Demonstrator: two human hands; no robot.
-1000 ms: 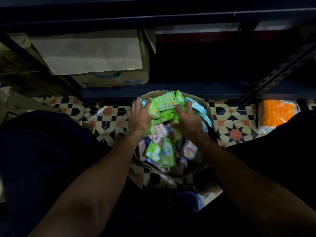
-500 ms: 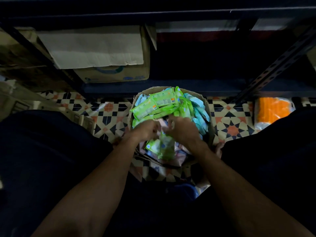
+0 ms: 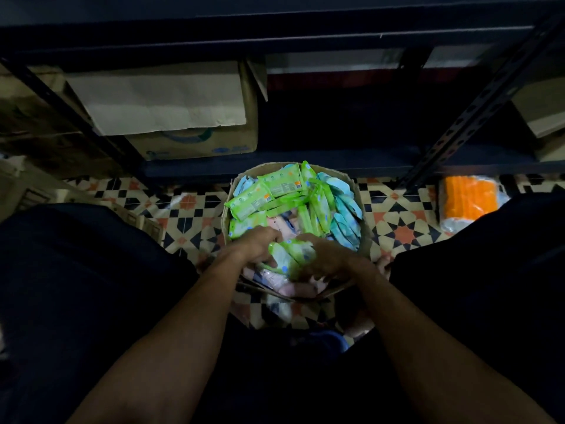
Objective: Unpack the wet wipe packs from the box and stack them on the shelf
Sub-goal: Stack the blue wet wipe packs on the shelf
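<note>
- Both hands are down in the box (image 3: 352,182), fingers curled round a small bunch of green packs (image 3: 290,259). The left hand (image 3: 260,244) grips the bunch from its left and the right hand (image 3: 324,259) from its right, so the packs are squeezed between them at the near side of the box.
- Head view, the box: it stands on the tiled floor (image 3: 189,209) between the person's knees, just in front of the lower shelf (image 3: 382,169). Other green packs (image 3: 269,191) lie across the far side, blue packs (image 3: 344,211) stand on edge along the right wall, and pink packs (image 3: 282,221) show underneath in the middle.
- Head view, surroundings: a cardboard carton (image 3: 195,145) sits on the shelf to the left. An orange package (image 3: 467,200) lies on the floor to the right.
- Step in hand, as I judge it: gathering a handful, not yet lifted out. The box looks well filled, so much unpacking remains.
- Next move calls for keeping the bunch pressed together, raising it over the rim and carrying it forward to the dark stretch of shelf behind the box. Film packs may slide apart if the squeeze slackens.
</note>
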